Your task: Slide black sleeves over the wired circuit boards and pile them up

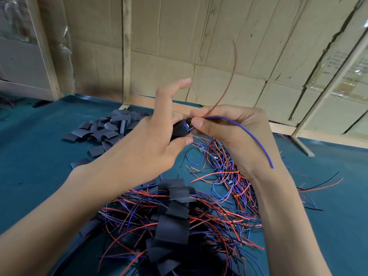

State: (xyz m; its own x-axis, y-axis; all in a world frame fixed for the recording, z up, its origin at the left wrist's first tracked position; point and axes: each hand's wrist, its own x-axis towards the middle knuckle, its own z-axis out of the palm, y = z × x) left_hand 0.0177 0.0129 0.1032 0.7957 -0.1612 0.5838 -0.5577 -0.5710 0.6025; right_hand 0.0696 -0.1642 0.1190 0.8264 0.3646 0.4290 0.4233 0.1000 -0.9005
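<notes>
My left hand [157, 140] pinches a black sleeve [178, 130] between thumb and fingers, with the index finger raised. My right hand [229, 128] pinches a wired circuit board [188, 124] at the sleeve's mouth; only a small part of the board shows. Its blue wire [251, 136] arcs down to the right and its red wire [229, 76] curves upward. A row of sleeved boards [175, 214] with red and blue wires lies piled in front of me.
A heap of loose black sleeves [107, 129] lies on the teal table [39, 152] at the left. Unsleeved boards with tangled wires [223, 168] lie under my right hand. A cardboard wall [179, 46] stands behind the table.
</notes>
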